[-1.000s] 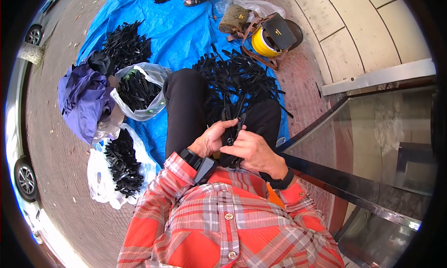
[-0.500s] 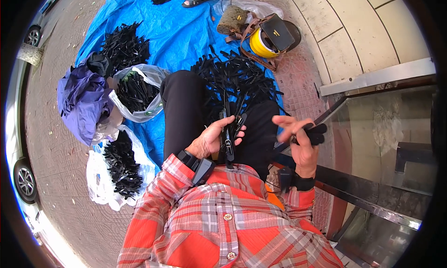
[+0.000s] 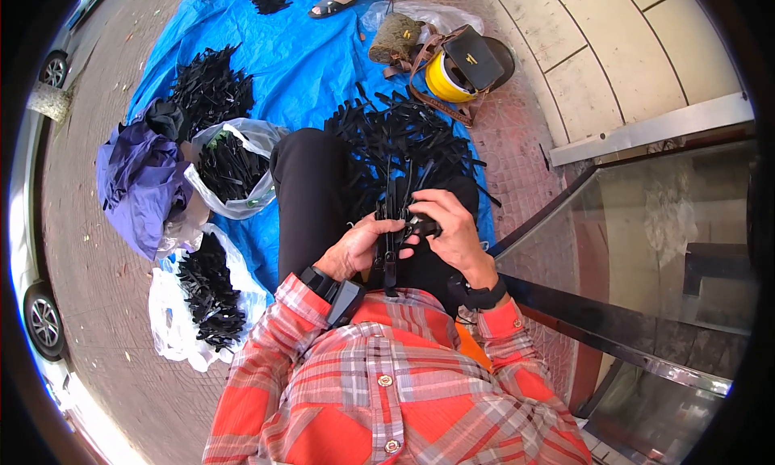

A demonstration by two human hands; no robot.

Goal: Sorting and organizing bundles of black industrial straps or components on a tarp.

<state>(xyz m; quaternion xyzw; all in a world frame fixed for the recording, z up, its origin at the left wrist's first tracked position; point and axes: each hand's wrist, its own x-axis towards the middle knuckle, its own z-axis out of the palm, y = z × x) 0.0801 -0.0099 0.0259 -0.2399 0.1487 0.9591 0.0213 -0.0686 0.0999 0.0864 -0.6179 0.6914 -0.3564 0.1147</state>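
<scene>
My left hand [image 3: 355, 252] grips a bundle of long black plastic strips [image 3: 391, 223] held upright over my lap. My right hand [image 3: 449, 227] is closed around a black strip at the bundle's right side, pressing it against the others. Both hands touch the bundle. Beyond my knees a loose heap of the same black strips [image 3: 404, 138] lies on the blue tarp [image 3: 307, 53]. I sit in black trousers and an orange plaid shirt.
A clear bag of black strips [image 3: 230, 174] sits left of my leg, with a white bag of strips [image 3: 202, 295] nearer and a purple cloth [image 3: 141, 186] beside it. Another strip pile [image 3: 206, 85] lies farther out. A yellow-lined brown bag [image 3: 452, 69] and another person's sandalled foot [image 3: 331, 1] are beyond. A glass panel [image 3: 646, 247] stands at right.
My right hand swung out to the right with one black strip half a second ago, and has now come back to the bundle in my left hand.
</scene>
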